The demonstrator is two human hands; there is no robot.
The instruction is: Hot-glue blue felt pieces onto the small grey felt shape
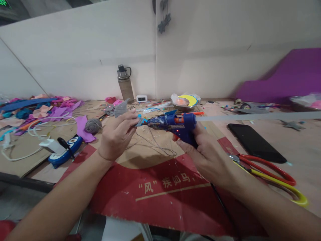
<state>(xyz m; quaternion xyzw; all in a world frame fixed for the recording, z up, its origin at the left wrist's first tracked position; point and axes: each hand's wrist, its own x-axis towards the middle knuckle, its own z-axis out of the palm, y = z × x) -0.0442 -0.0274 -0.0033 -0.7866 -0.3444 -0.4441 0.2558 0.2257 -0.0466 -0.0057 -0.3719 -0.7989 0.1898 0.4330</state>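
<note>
My right hand (207, 152) is wrapped round the handle of a blue glue gun (184, 125), whose nozzle points left. A long pale glue stick (255, 117) sticks out of its back to the right. My left hand (119, 134) is closed, its fingertips pinching a small blue piece (139, 116) right at the nozzle. A grey fabric shape (121, 108) rises behind the left fingers. Thin grey cord (163, 150) loops down below the nozzle over the red and brown cardboard (173, 187).
A black phone (255, 142) and red-and-yellow-handled pliers (271, 174) lie at the right. A bottle (125, 85), small clock (141, 98) and bowl (185, 106) stand behind. Felt scraps (60, 110), grey yarn (93, 126) and a blue power strip (66, 152) are at the left.
</note>
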